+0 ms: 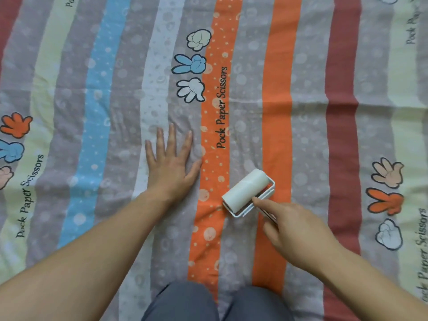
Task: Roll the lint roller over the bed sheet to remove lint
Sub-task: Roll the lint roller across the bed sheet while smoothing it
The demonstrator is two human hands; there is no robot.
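Observation:
A white lint roller (245, 187) lies on the striped bed sheet (308, 112), its roll resting across an orange stripe. My right hand (294, 225) grips the roller's thin handle, with the index finger stretched along it toward the white frame. The handle is mostly hidden under that hand. My left hand (172, 162) lies flat on the sheet to the left of the roller, fingers spread and straight, pressing the grey and white stripes.
The sheet fills the whole view, with coloured stripes, cartoon hand prints (193, 66) and printed words. My knees in grey trousers (208, 304) are at the bottom edge, just behind both arms.

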